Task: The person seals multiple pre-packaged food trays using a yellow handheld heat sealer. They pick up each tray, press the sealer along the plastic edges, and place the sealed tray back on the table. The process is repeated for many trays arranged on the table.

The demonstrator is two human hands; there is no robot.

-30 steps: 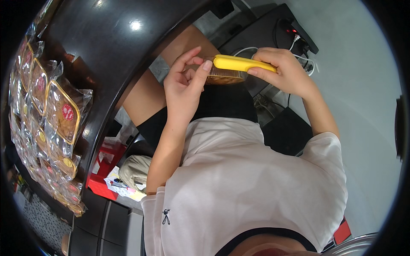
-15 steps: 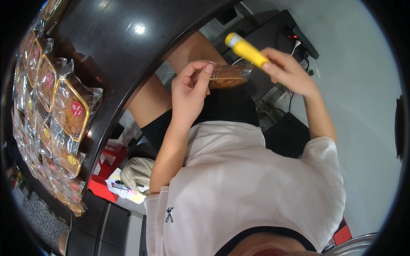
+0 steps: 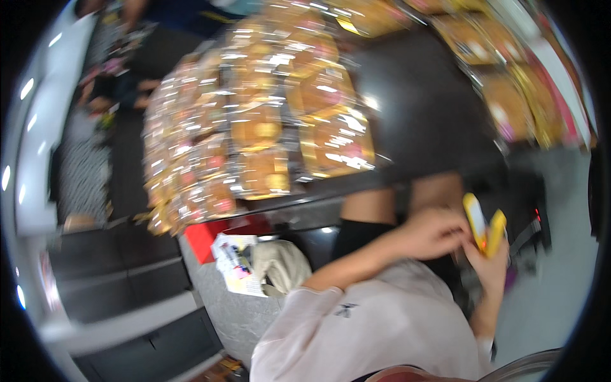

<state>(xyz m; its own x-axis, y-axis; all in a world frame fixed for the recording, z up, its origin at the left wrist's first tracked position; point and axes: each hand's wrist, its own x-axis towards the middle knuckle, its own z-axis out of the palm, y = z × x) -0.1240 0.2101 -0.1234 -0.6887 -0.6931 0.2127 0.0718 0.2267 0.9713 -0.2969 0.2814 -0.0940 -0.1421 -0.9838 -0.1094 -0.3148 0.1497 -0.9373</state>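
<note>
The right hand is wrapped round the base of a yellow plastic hinged clamp, off the dark table's near edge; its slim rounded arms spread in a V, tips toward the table. The left hand curls beside it, its contents blurred beyond telling. Shiny film-wrapped, gold-rimmed packs crowd the smooth table's left side.

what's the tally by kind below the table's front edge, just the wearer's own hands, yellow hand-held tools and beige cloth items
Own hands: 2, the left hand and the right hand
Yellow tool: 1, its two arms spread apart
Beige cloth item: 1
Total: 4
</note>
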